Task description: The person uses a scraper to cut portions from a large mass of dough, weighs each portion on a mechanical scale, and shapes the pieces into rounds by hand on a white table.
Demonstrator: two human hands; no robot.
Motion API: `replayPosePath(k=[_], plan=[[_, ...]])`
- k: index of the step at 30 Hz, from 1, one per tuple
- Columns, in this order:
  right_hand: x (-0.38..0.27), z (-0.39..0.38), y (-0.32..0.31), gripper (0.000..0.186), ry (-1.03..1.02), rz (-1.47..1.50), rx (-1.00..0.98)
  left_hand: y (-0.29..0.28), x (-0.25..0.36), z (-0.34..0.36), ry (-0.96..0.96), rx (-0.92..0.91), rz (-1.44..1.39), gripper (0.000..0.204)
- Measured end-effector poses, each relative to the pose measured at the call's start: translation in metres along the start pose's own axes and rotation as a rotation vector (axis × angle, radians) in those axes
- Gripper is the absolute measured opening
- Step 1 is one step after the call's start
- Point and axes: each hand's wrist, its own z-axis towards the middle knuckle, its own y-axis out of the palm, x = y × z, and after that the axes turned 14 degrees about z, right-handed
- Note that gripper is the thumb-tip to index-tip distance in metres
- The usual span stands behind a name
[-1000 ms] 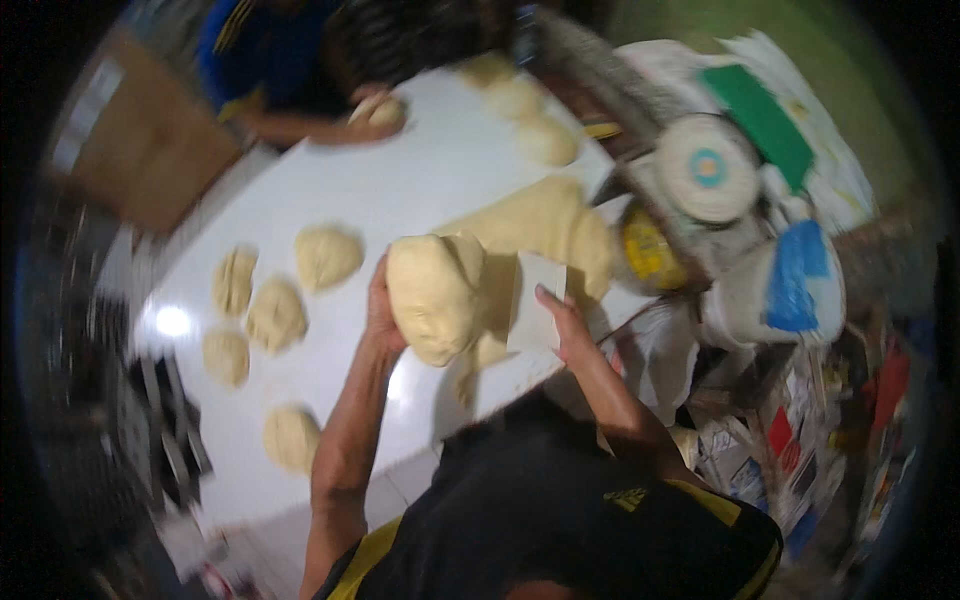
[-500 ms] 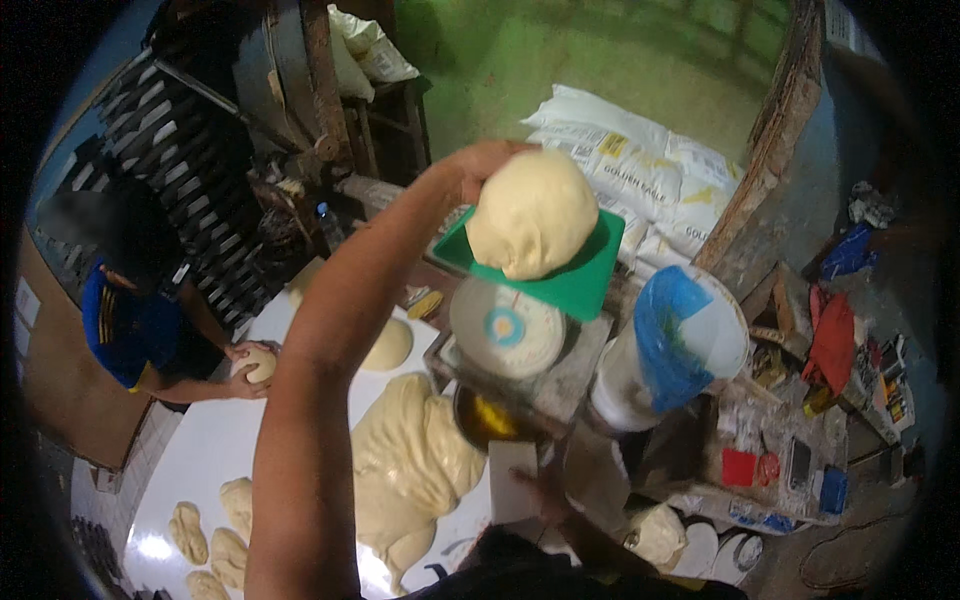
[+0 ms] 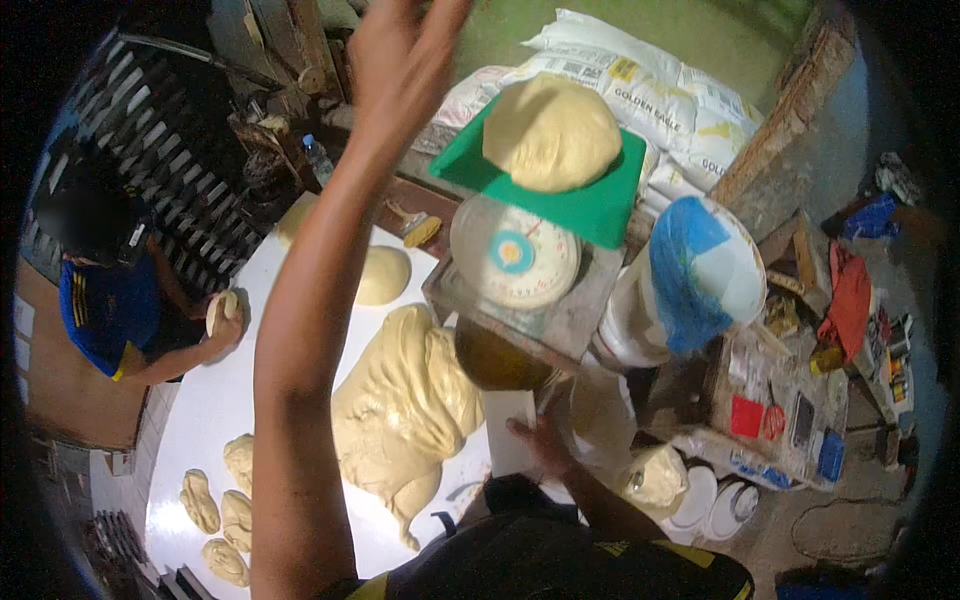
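Observation:
A round lump of dough (image 3: 550, 135) rests on the green tray (image 3: 620, 210) of a dial scale (image 3: 508, 255). My left hand (image 3: 405, 45) is raised above and left of it, apart from it, fingers extended and empty. My right hand (image 3: 540, 440) grips a flat pale scraper (image 3: 508, 430) at the table's near right. A large folded mass of dough (image 3: 400, 420) lies on the white table (image 3: 190, 420), with smaller pieces (image 3: 200, 500) at the left and a smooth round piece (image 3: 385, 275) behind.
A co-worker (image 3: 115, 310) at the left handles dough (image 3: 222, 312). A bucket with blue plastic (image 3: 690, 280), white sacks (image 3: 630, 90) and a wooden post (image 3: 780, 120) stand at the back right. A bowl (image 3: 500, 355) sits below the scale, a cluttered bench (image 3: 760, 440) to the right.
A second ago both hands were over the table, dough in my left. It was raised onto the scale's tray; now my left hand has let go and moved up and left.

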Motion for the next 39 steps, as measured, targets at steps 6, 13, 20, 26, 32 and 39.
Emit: replayPosePath(k=[6, 13, 20, 26, 32, 39], plan=[[0.009, -0.032, 0.032, 0.031, 0.078, 0.211, -0.176, -0.180, -0.057, -0.417, -0.448, -0.371, 0.519, 0.014], [0.054, -0.081, 0.098, 0.037, -0.039, -0.163, -0.248, -0.330, 0.060, -0.721, -1.158, -0.550, 0.468, 0.030], [0.040, -0.121, 0.167, 0.044, 0.051, -0.333, -0.305, -0.266, 0.042, -0.725, -0.982, -0.536, 0.537, 0.061], [0.071, -0.107, 0.195, 0.049, -0.169, -0.828, -0.185, -0.260, 0.001, -0.746, -1.151, -0.422, 0.267, 0.023], [0.073, -0.102, 0.265, 0.035, -0.537, -1.057, -0.641, -0.315, 0.037, -0.738, -1.446, -0.322, 0.135, 0.033], [0.098, -0.071, 0.296, 0.036, -0.264, -1.077, -0.656, -0.307, 0.035, -0.716, -1.597, -0.066, -0.095, 0.037]])
